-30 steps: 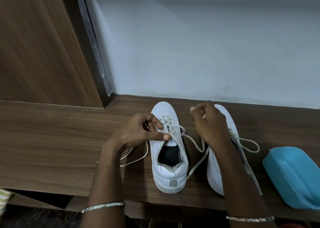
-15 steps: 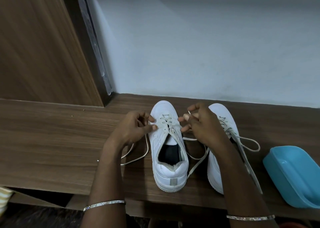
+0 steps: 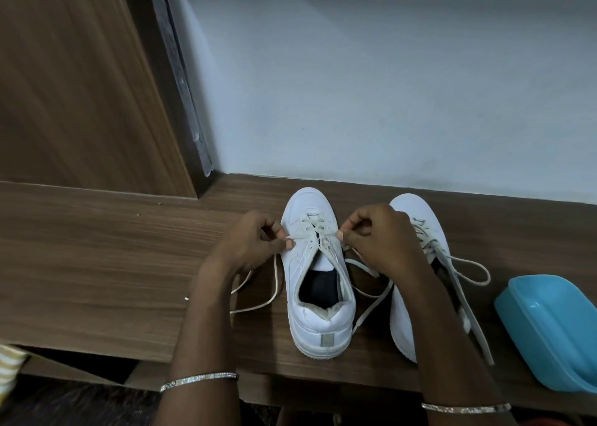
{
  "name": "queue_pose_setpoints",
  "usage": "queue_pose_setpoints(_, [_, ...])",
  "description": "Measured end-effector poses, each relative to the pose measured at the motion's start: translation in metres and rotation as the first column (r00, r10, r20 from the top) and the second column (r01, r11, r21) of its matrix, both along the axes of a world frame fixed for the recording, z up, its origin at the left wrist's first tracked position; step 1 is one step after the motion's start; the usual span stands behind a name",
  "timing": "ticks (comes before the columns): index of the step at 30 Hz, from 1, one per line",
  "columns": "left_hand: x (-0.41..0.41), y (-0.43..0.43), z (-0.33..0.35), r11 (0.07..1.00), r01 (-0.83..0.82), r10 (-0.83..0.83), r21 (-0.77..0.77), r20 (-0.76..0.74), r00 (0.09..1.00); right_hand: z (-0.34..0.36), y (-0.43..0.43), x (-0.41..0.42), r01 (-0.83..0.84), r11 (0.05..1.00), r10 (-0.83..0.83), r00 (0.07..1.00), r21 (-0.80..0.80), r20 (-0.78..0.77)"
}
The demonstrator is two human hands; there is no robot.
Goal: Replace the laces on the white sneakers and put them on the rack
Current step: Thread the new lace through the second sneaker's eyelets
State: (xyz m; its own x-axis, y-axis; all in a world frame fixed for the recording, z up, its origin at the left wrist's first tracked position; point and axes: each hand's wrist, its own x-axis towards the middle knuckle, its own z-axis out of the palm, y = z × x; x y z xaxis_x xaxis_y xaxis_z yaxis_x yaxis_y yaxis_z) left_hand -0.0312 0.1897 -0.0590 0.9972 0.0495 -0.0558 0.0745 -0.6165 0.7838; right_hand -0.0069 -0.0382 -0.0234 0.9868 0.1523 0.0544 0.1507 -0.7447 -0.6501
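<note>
Two white sneakers stand side by side on a wooden ledge (image 3: 97, 251), toes toward the wall. The left sneaker (image 3: 318, 296) is between my hands. My left hand (image 3: 255, 241) pinches its off-white lace (image 3: 258, 303) at the shoe's left eyelets. At the right eyelets my right hand (image 3: 378, 238) pinches the other lace end. Both loose tails trail down onto the wood. The right sneaker (image 3: 416, 219) is partly hidden behind my right forearm; its lace (image 3: 468, 273) lies looped and loose beside it.
A light blue plastic tub (image 3: 549, 328) sits on the ledge at the right, close to the right sneaker. A pale wall (image 3: 387, 86) rises behind the shoes. A wooden panel (image 3: 71, 80) stands at the left. The ledge's front edge runs just below the heels.
My right hand came left off the right sneaker to the left sneaker's eyelets. My left hand slid slightly up its left side. Both now pinch the lace.
</note>
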Motion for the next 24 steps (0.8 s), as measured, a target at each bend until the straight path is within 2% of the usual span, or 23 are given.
queue_pose_setpoints(1, [-0.002, 0.000, 0.002, 0.998, -0.009, 0.009, -0.055, -0.003, 1.000, 0.001, 0.001, 0.000, -0.007, 0.999, 0.006, 1.000, 0.032, 0.013])
queue_pose_setpoints(3, [-0.006, -0.001, 0.011, 0.959, -0.033, 0.038, -0.280, 0.013, 0.999, 0.004, 0.004, 0.000, -0.014, 0.990, 0.010, 1.000, 0.139, 0.030])
queue_pose_setpoints(6, [-0.012, -0.003, 0.029, 0.832, -0.074, 0.127, -0.549, 0.059, 0.990, 0.011, 0.011, -0.004, -0.035, 0.942, 0.024, 0.999, 0.334, 0.038])
queue_pose_setpoints(8, [-0.014, -0.007, 0.040, 0.705, -0.016, 0.093, -0.709, 0.069, 0.993, 0.016, 0.019, -0.009, -0.072, 0.885, 0.069, 0.997, 0.461, 0.023])
queue_pose_setpoints(10, [-0.014, -0.013, 0.048, 0.514, 0.058, 0.040, -0.856, 0.092, 0.995, 0.019, 0.028, -0.014, -0.117, 0.835, 0.143, 0.990, 0.538, -0.006])
queue_pose_setpoints(12, [-0.014, -0.019, 0.053, 0.356, 0.136, 0.009, -0.925, 0.149, 0.989, 0.018, 0.037, -0.018, -0.152, 0.822, 0.215, 0.975, 0.549, -0.052])
queue_pose_setpoints(14, [-0.014, -0.024, 0.056, 0.282, 0.196, -0.022, -0.939, 0.198, 0.980, 0.014, 0.046, -0.020, -0.181, 0.832, 0.261, 0.962, 0.524, -0.082])
queue_pose_setpoints(17, [-0.011, -0.030, 0.057, 0.321, 0.206, -0.057, -0.924, 0.199, 0.978, 0.007, 0.056, -0.023, -0.255, 0.828, 0.319, 0.947, 0.500, -0.044])
queue_pose_setpoints(19, [-0.010, -0.033, 0.057, 0.366, 0.187, -0.046, -0.912, 0.183, 0.982, 0.006, 0.058, -0.024, -0.241, 0.819, 0.300, 0.954, 0.520, -0.030])
queue_pose_setpoints(21, [-0.007, -0.032, 0.052, 0.433, 0.134, 0.020, -0.891, 0.158, 0.987, 0.012, 0.055, -0.026, -0.200, 0.761, 0.315, 0.946, 0.616, -0.081])
queue_pose_setpoints(24, [-0.003, -0.024, 0.041, 0.591, 0.009, 0.157, -0.806, 0.126, 0.980, 0.023, 0.040, -0.025, -0.081, 0.629, 0.331, 0.928, 0.773, -0.172])
